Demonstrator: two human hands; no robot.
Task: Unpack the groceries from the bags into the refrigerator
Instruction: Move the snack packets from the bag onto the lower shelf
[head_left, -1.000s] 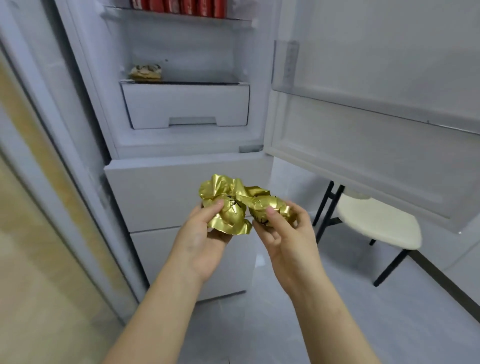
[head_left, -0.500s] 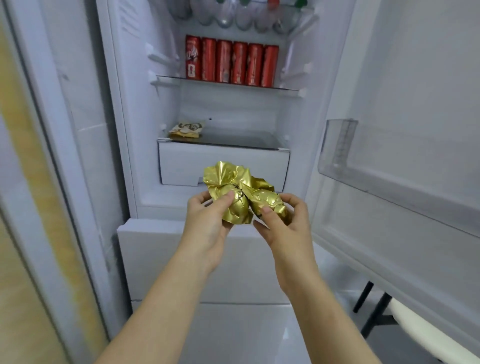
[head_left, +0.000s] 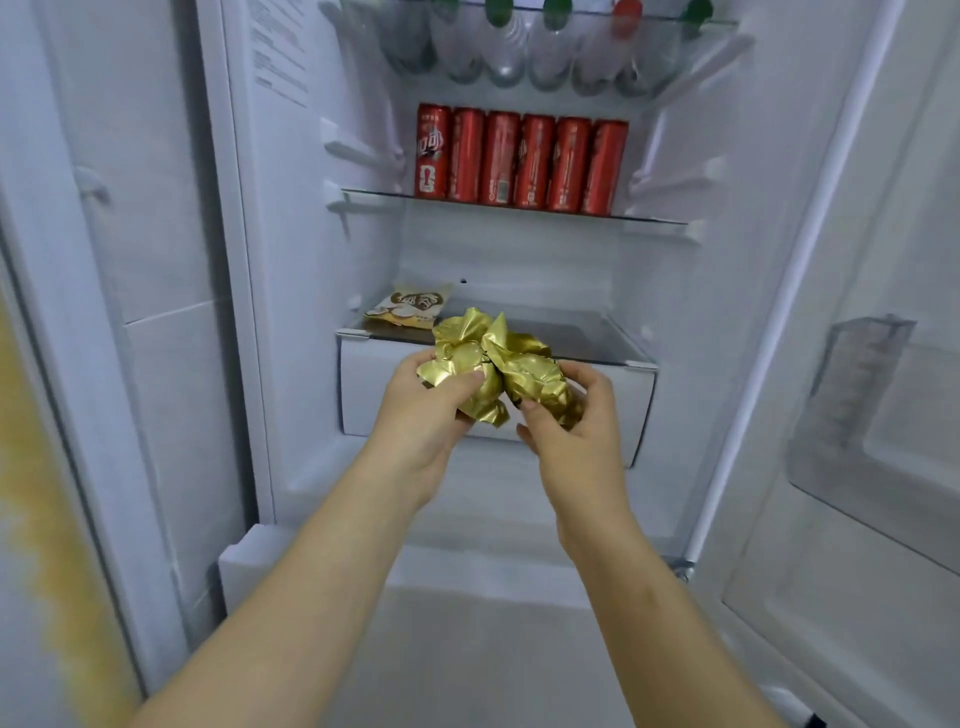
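Two hands hold shiny gold packets (head_left: 491, 364) in front of the open refrigerator (head_left: 311, 260).

The left hand (head_left: 426, 415) and the right hand (head_left: 574, 441) each grip one side of the bundle, with fingers (head_left: 589, 375) curled round the crinkly foil, likely so nothing drops. The gold packets are up in the air, just in front of the white drawer (head_left: 374, 400) and the glass shelf (head_left: 587, 338) over it, not set down yet. I think they go on that shelf, where a small snack bag (head_left: 410, 309) lies at the left. Higher up stand red cans (head_left: 519, 161) in a row, with bottles (head_left: 504, 52) above. A clear door bin (head_left: 857, 395) hangs on the right.
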